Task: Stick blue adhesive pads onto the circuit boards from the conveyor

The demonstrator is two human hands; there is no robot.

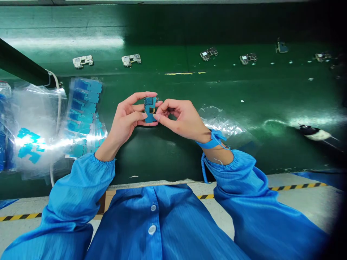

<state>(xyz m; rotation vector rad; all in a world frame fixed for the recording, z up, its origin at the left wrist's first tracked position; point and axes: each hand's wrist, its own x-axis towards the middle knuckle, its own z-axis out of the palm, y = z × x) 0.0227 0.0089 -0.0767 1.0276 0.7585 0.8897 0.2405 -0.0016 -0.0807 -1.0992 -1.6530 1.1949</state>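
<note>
Blue circuit board (148,107) is held up over the green desk (168,155), between the two hands. Left hand (125,117) grasps it, index finger along the top edge, thumb at lower left. Right hand (183,117) pinches at its right edge. Judged light, stiff, fragile around the mounted parts; best gripped by the outer edges.

A single head-worn view looks forward and steeply down over the green bench (168,151). It is near enough that both hands (124,117) (180,115) sit mid-frame, with the wearer's blue smock (130,224) filling the lower centre.
</note>
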